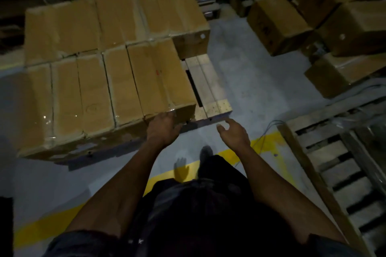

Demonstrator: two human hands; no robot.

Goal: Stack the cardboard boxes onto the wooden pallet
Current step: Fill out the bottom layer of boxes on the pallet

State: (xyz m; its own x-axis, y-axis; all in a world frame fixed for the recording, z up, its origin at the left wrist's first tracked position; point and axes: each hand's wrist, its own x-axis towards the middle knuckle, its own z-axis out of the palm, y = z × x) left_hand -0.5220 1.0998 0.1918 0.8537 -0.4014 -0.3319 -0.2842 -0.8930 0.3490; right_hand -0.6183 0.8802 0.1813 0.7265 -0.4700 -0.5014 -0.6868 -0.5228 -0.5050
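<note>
Left hand (164, 126) is pressing, fingers loose, on the near corner of the end box (160, 75) on the pallet (211, 98), frame center. Right hand (234, 133) is hovering open, holding nothing. Risk: overpushing skews the row; bare slats are leaving the end box unsupported rightward.

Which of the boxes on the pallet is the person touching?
The rightmost box of the near row, beside the bare pallet slats. The left hand rests on its near corner; the other boxes go untouched, and the right hand holds nothing.

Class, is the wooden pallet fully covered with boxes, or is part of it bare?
Partly bare: the wooden pallet shows uncovered planks at its near right corner, beside the cardboard boxes.
</note>
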